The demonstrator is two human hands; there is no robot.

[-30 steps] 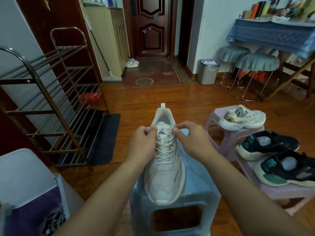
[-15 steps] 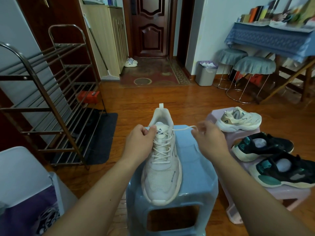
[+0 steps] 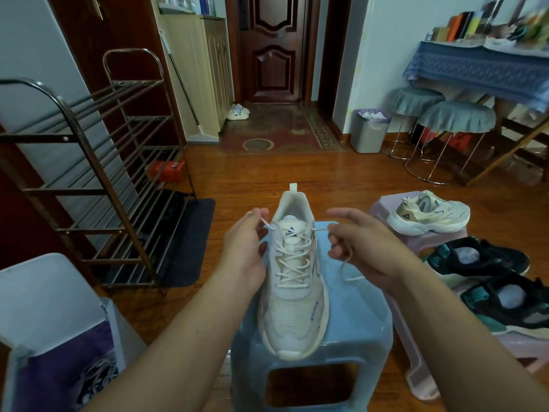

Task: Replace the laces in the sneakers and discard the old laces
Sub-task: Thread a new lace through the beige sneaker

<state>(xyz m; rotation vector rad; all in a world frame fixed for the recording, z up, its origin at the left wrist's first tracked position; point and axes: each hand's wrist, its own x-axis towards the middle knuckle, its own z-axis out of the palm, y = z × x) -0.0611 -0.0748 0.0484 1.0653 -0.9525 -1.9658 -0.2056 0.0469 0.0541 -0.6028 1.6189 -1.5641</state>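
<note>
Blue stool [image 3: 365,316]: one white sneaker [image 3: 294,292]; two hands pinch lace [image 3: 292,257] ends.

Setting: the entrance area of a private home. Indicators: a panelled dark wooden door [image 3: 271,49] with a patterned mat [image 3: 276,135] before it; a metal shoe rack [image 3: 98,173] along the left wall; a wooden floor [image 3: 267,173]; a small waste bin [image 3: 370,135]; two cloth-covered round stools [image 3: 439,114]; a table [image 3: 481,66] under a blue cloth carrying books [image 3: 463,25].
</note>
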